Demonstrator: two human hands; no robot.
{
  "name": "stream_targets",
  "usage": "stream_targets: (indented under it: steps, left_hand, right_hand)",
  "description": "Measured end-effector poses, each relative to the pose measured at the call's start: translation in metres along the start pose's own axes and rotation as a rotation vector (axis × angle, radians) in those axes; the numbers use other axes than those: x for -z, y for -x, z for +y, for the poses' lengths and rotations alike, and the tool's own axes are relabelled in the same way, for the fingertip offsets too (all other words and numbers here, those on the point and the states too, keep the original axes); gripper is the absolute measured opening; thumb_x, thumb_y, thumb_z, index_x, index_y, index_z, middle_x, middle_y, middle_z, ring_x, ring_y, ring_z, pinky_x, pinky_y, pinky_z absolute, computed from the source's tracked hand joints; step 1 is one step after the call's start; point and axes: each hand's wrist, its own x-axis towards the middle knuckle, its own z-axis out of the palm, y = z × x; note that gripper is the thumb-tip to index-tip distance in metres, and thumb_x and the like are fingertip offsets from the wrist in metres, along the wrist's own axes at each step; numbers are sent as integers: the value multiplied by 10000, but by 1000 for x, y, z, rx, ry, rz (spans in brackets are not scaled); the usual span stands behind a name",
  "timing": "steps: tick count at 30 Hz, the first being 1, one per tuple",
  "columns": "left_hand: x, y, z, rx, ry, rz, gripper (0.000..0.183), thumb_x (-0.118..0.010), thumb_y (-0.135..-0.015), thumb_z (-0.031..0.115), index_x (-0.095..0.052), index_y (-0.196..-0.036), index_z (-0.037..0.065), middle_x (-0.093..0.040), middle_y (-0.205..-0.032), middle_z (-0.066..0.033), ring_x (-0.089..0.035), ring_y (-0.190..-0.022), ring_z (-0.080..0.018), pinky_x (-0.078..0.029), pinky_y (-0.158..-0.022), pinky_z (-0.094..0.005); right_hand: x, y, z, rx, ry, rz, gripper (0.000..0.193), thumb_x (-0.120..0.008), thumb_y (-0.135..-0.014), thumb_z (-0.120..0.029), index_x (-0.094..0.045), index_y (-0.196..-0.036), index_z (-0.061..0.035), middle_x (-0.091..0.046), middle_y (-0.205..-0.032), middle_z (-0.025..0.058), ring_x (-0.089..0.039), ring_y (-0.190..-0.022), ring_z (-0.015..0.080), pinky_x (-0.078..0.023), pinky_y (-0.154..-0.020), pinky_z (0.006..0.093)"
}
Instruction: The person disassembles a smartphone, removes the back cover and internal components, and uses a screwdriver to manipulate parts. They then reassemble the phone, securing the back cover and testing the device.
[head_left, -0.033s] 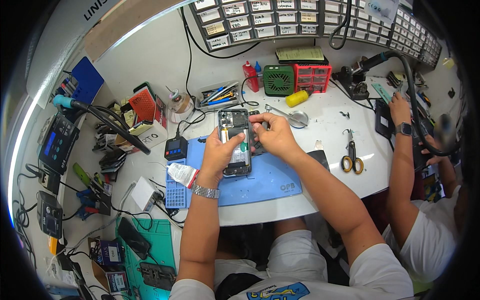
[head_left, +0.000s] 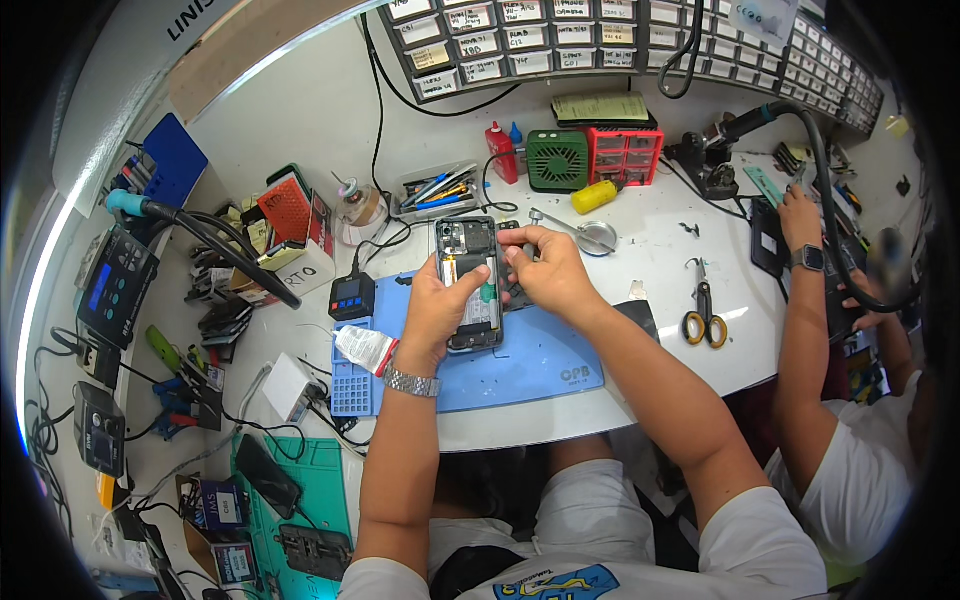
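An opened smartphone (head_left: 476, 335), its back off and inner parts showing, is held above the blue work mat (head_left: 530, 370). My left hand (head_left: 432, 305) is closed round its left side, with the thumb lying across the inside. At the phone's upper right edge, my right hand (head_left: 550, 268) is curled, thumb and forefinger pinched together. Whatever lies between those fingertips is too small or hidden to make out. Partly behind the right fingers, a dark flat part shows beside the phone. A white tube (head_left: 364, 347) lies by my left wrist.
Black-and-orange scissors (head_left: 705, 315) and a round silver-coloured tool (head_left: 597, 237) lie to the right. A small black device with a screen (head_left: 352, 296) stands left of the mat. Behind are a pen tray (head_left: 440, 190) and a green fan (head_left: 557, 162). A co-worker's arm (head_left: 815, 330) is at far right.
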Motion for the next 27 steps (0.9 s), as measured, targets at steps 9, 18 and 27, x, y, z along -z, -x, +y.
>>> stream_targets:
  steps: [9, 18, 27]
  left_hand:
    - [-5, -4, 3, -59, -28, -4, 362, -743, -997, 54, -611, -1329, -5, -789, -1097, -156, -809, -845, -267, -691, -733, -405]
    - [-9, -1, 2, -108, -116, 20, 319, -737, -1017, 64, -615, -1304, -5, -788, -1087, -112, -788, -861, -196, -666, -766, -352]
    - [-8, -3, 0, -126, -119, 21, 328, -710, -1032, 32, -609, -1341, -9, -795, -1132, -113, -778, -958, -159, -662, -836, -340]
  right_hand:
    - [2, 2, -14, -42, -218, -26, 234, -645, -1061, -11, -730, -1264, 70, -744, -1038, 110, -690, -792, 134, -602, -643, 288]
    - [5, -1, -4, -183, -434, -103, 245, -686, -1068, -68, -717, -1284, 44, -758, -981, 79, -622, -711, 100, -564, -629, 270]
    - [2, 1, -11, -253, -539, -71, 235, -618, -1107, -74, -701, -1295, 39, -758, -960, 83, -608, -700, 101, -552, -652, 264]
